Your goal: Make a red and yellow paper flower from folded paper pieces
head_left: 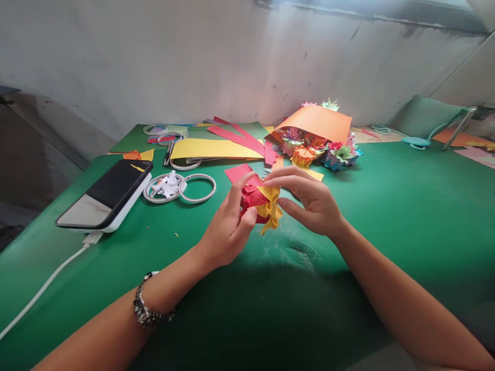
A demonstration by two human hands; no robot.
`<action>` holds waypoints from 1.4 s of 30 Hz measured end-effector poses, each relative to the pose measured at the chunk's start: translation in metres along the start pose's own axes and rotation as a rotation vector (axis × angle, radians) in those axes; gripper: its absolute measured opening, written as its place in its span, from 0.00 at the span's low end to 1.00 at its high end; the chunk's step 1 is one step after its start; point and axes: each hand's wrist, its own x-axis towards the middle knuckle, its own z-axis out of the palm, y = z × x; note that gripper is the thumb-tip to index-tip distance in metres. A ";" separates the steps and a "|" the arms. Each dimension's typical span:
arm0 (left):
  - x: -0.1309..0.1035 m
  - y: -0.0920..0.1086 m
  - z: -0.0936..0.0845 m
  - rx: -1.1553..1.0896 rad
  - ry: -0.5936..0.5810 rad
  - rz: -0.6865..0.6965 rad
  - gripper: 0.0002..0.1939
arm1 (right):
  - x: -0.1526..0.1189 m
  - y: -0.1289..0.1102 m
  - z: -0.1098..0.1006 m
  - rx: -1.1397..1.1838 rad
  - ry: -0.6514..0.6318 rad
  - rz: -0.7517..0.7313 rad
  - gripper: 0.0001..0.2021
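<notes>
From the head view, I have the paper piece (pixel 270 203) between my two hands, raised over the near-middle part of the green worktop (pixel 386 216). Its red part faces my left hand (pixel 228 226), and its crumpled yellow part faces my right hand (pixel 309 201). My left hand is closed on the red part, pinching it with the thumb in front and the index finger along the upper side. My right hand is half curled, thumb and fingers spread apart: the fingertips are at the piece's upper edge and the thumb is next to the yellow part. Whether those fingers grip it, I cannot tell. I wear a bracelet (pixel 149 304) on my left wrist.

Just beyond my left fingers is a red sheet (pixel 235 172). Farther back lie a yellow sheet (pixel 216 148) and red strips (pixel 240 136). To the left, two rings (pixel 213 193) lie touching, with white scraps (pixel 168 186) in the left one. Past them rests a black-topped device (pixel 112 190) with a white cable (pixel 50 278) plugged into it. Beyond my right hand, paper flowers (pixel 303 154) cluster beneath an orange sheet (pixel 317 123), well apart from my fingers.
</notes>
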 end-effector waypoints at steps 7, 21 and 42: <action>0.001 -0.002 -0.006 0.064 -0.108 0.073 0.24 | 0.000 0.002 -0.007 0.064 -0.129 0.112 0.06; 0.002 -0.002 -0.009 0.085 -0.150 0.207 0.20 | -0.001 -0.006 -0.006 0.189 -0.238 0.136 0.06; 0.000 -0.001 -0.007 -0.102 -0.213 0.083 0.17 | -0.004 -0.002 -0.001 0.267 -0.102 0.027 0.11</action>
